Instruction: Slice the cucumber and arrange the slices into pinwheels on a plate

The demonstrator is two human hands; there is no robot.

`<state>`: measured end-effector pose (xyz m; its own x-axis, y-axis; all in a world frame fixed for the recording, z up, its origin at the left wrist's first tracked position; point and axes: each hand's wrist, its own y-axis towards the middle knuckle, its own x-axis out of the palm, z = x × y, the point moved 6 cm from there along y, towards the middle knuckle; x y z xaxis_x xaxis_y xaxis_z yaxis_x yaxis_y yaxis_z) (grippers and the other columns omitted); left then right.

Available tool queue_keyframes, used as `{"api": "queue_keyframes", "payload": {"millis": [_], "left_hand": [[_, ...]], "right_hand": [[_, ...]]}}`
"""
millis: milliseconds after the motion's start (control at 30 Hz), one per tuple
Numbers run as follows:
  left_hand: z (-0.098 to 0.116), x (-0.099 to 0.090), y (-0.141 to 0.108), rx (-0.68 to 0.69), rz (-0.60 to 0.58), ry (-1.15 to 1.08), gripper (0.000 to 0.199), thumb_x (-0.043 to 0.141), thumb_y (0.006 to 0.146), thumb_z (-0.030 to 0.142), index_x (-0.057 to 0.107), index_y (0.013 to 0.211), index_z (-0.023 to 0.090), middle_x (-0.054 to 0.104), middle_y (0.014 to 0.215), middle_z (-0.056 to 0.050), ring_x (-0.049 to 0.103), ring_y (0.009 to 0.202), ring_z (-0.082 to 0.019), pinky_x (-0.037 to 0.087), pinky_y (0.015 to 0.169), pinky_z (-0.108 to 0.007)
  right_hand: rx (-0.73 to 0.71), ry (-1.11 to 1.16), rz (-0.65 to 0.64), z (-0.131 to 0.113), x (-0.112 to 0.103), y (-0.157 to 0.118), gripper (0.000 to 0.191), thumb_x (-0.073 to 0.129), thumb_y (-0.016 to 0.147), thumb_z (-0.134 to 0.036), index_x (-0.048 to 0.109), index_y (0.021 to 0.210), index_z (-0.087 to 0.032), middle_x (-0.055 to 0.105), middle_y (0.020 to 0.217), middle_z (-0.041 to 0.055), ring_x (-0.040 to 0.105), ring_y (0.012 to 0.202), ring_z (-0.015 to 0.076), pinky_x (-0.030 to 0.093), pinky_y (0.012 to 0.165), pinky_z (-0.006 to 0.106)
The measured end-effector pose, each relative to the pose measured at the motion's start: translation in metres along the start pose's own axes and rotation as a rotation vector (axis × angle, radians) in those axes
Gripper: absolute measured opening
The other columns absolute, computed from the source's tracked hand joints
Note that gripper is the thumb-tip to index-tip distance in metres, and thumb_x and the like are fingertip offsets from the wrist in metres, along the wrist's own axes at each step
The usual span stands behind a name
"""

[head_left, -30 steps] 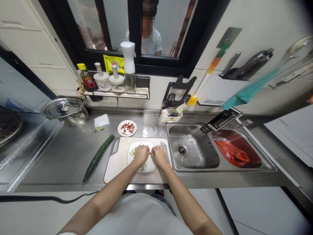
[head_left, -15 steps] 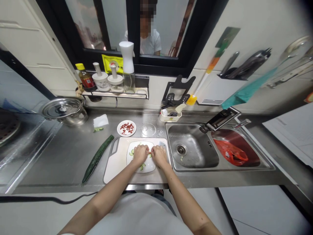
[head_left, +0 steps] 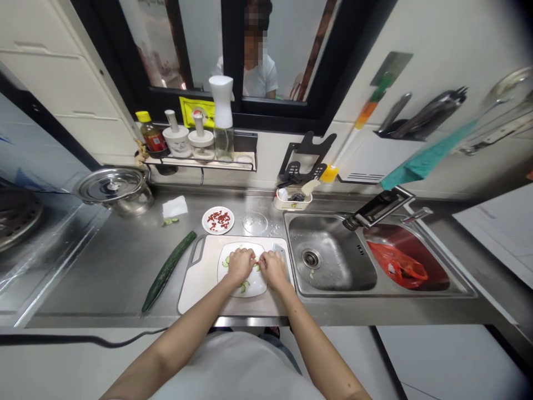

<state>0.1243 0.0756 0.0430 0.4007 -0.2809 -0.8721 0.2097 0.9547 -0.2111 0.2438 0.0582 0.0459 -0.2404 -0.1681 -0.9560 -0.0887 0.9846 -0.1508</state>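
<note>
My left hand (head_left: 241, 265) and my right hand (head_left: 271, 266) meet over a white square plate (head_left: 252, 289), both with fingers pinched. Between the fingertips is a tiny reddish bit, too small to name, with green beside it. Thin cucumber slices (head_left: 244, 286) lie in small groups around the plate. Beneath the plate is a pale cutting board (head_left: 195, 289) with a grey edge, and a bluish flat item (head_left: 278, 250) shows in part beside my right hand. Behind the board stands a small white dish of red pieces (head_left: 219, 220). A whole cucumber (head_left: 169, 272) lies to the left.
A double sink (head_left: 333, 291) with a tap (head_left: 375, 208) lies to the right, a red plastic bag (head_left: 397, 264) in its far basin. A lidded steel pot (head_left: 133, 197) and white tissue (head_left: 175, 206) are at left. A bottle rack (head_left: 200, 162) hangs below the window.
The view has shifted slightly, so everything sits a little lower and to the right. Both hands stay pinched over the plate, with only small finger movement.
</note>
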Motion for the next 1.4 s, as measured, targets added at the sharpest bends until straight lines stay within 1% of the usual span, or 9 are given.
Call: {"api": "queue_keyframes", "payload": {"millis": [233, 467, 600, 700, 833, 900, 1033, 1233, 1400], "left_hand": [[-0.017, -0.018, 0.008, -0.043, 0.046, -0.079, 0.017, 0.05, 0.087, 0.03, 0.064, 0.093, 0.022, 0.067, 0.098, -0.005, 0.056, 0.1, -0.022, 0.036, 0.087, -0.033], [-0.065, -0.047, 0.033, -0.18, 0.163, -0.151, 0.018, 0.054, 0.085, 0.031, 0.065, 0.097, 0.024, 0.069, 0.096, -0.002, 0.058, 0.096, -0.018, 0.038, 0.081, -0.028], [-0.092, -0.065, 0.053, -0.252, 0.219, -0.123, 0.022, 0.052, 0.086, 0.032, 0.065, 0.102, 0.025, 0.069, 0.105, -0.004, 0.058, 0.102, -0.02, 0.038, 0.085, -0.029], [-0.108, -0.073, 0.066, -0.286, 0.221, -0.088, 0.025, 0.051, 0.087, 0.032, 0.066, 0.106, 0.026, 0.067, 0.115, -0.006, 0.057, 0.107, -0.022, 0.038, 0.088, -0.03], [-0.126, -0.076, 0.078, -0.356, 0.188, 0.003, 0.031, 0.048, 0.088, 0.031, 0.065, 0.114, 0.028, 0.065, 0.119, -0.007, 0.056, 0.11, -0.023, 0.038, 0.089, -0.032], [-0.13, -0.075, 0.084, -0.366, 0.169, 0.054, 0.033, 0.049, 0.088, 0.032, 0.064, 0.117, 0.029, 0.065, 0.119, -0.008, 0.055, 0.11, -0.024, 0.039, 0.089, -0.033], [-0.13, -0.075, 0.093, -0.307, 0.164, 0.105, 0.035, 0.05, 0.087, 0.035, 0.063, 0.12, 0.031, 0.065, 0.119, -0.008, 0.054, 0.112, -0.024, 0.038, 0.091, -0.033], [-0.124, -0.074, 0.099, -0.209, 0.202, 0.115, 0.035, 0.047, 0.089, 0.04, 0.067, 0.115, 0.028, 0.066, 0.117, -0.009, 0.054, 0.112, -0.025, 0.038, 0.092, -0.033], [-0.123, -0.072, 0.1, -0.205, 0.221, 0.11, 0.035, 0.047, 0.089, 0.039, 0.066, 0.116, 0.027, 0.065, 0.117, -0.009, 0.053, 0.113, -0.024, 0.037, 0.093, -0.032]], "right_hand": [[-0.02, 0.129, 0.106, -0.005, -0.008, -0.01, 0.019, 0.045, 0.092, -0.026, 0.062, 0.086, -0.02, 0.063, 0.092, 0.0054, 0.05, 0.089, 0.0191, 0.029, 0.077, 0.027], [-0.067, 0.283, 0.159, -0.016, -0.019, -0.023, 0.019, 0.045, 0.09, -0.026, 0.06, 0.08, -0.02, 0.063, 0.083, 0.004, 0.051, 0.083, 0.018, 0.033, 0.075, 0.026], [-0.065, 0.312, 0.171, -0.019, -0.023, -0.027, 0.017, 0.045, 0.089, -0.025, 0.06, 0.081, -0.02, 0.063, 0.082, 0.0034, 0.052, 0.082, 0.0178, 0.034, 0.076, 0.026], [-0.066, 0.308, 0.182, -0.02, -0.025, -0.029, 0.019, 0.044, 0.09, -0.026, 0.06, 0.081, -0.021, 0.063, 0.082, 0.0033, 0.053, 0.082, 0.0173, 0.035, 0.077, 0.026], [-0.085, 0.314, 0.215, -0.018, -0.025, -0.033, 0.022, 0.043, 0.091, -0.026, 0.061, 0.081, -0.02, 0.063, 0.079, 0.0032, 0.053, 0.079, 0.0169, 0.036, 0.075, 0.027], [-0.092, 0.329, 0.229, -0.016, -0.025, -0.034, 0.022, 0.043, 0.091, -0.027, 0.062, 0.082, -0.02, 0.063, 0.079, 0.0038, 0.053, 0.078, 0.0173, 0.036, 0.074, 0.027], [-0.08, 0.351, 0.24, -0.013, -0.023, -0.035, 0.021, 0.045, 0.089, -0.027, 0.063, 0.081, -0.02, 0.063, 0.079, 0.0045, 0.052, 0.078, 0.018, 0.037, 0.072, 0.027], [-0.071, 0.371, 0.243, -0.011, -0.024, -0.037, 0.02, 0.047, 0.089, -0.027, 0.063, 0.079, -0.02, 0.064, 0.079, 0.0048, 0.053, 0.079, 0.0187, 0.038, 0.073, 0.028], [-0.061, 0.397, 0.234, -0.008, -0.024, -0.038, 0.02, 0.047, 0.089, -0.028, 0.064, 0.08, -0.02, 0.064, 0.08, 0.0051, 0.053, 0.079, 0.0186, 0.038, 0.073, 0.028]]}}
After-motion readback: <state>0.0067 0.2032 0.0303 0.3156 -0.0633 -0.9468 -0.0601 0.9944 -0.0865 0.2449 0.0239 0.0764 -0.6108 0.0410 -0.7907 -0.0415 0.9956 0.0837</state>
